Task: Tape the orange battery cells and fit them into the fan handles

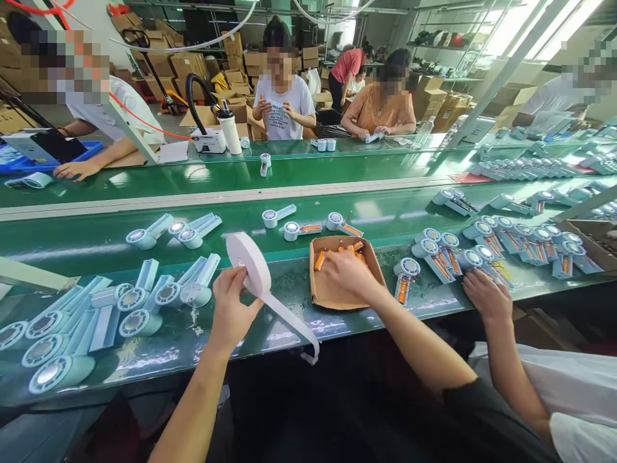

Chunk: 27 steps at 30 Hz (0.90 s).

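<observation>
My left hand (236,302) pinches a roll of white tape (250,263) above the near edge of the bench. A loose strip of the tape hangs from the roll down to the right, past the edge. My right hand (349,275) is inside a shallow cardboard box (344,301) of orange batteries. Its fingers are bent down at an orange battery (319,260) on the box's left side; the thumb is hidden. Just right of the box lies a light-blue handheld fan (407,270), its handle exposing an orange battery and wires.
Light-blue fan bodies (139,299) crowd the bench at left. More opened fans (523,238) with batteries lie at right, where a co-worker's hand (488,294) touches some. A green conveyor (231,218) carries several fans. Other people sit across the line, and a metal post (511,74) slants at right.
</observation>
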Each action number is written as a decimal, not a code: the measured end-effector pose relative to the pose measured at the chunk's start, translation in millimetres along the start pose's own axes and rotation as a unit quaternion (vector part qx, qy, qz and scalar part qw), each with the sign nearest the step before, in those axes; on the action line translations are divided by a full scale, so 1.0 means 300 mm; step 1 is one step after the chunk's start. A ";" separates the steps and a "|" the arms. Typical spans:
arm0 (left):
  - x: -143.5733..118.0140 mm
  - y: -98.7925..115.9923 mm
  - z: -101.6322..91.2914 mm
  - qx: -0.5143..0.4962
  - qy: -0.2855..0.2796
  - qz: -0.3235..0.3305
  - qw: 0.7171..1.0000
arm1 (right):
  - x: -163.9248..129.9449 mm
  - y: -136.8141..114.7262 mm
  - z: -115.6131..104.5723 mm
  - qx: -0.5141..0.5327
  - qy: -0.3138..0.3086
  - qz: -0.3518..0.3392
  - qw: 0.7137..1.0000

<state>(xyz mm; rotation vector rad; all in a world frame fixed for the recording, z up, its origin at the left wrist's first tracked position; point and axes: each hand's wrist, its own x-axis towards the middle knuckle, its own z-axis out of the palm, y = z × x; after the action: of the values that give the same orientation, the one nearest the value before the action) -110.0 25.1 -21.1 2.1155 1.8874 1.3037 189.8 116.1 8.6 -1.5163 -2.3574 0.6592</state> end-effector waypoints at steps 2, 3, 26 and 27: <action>-0.011 0.021 0.021 0.014 -0.018 0.023 0.999 | 0.078 0.045 -0.032 -0.035 0.048 0.046 0.997; -0.017 0.031 0.031 0.018 -0.028 0.034 0.999 | 0.103 0.062 -0.039 -0.028 0.050 0.050 0.997; -0.081 0.131 0.008 0.149 -0.117 0.171 0.967 | -0.125 -0.064 -0.072 0.441 0.008 0.018 0.897; -0.080 0.131 0.007 0.159 -0.120 0.174 0.964 | -0.127 -0.067 -0.070 0.431 0.009 0.022 0.902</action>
<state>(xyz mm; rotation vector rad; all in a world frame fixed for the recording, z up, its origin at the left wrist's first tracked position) -75.0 -4.3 -15.4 2.7181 1.7802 0.7608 199.3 79.5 37.9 -1.1286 -1.6130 1.4356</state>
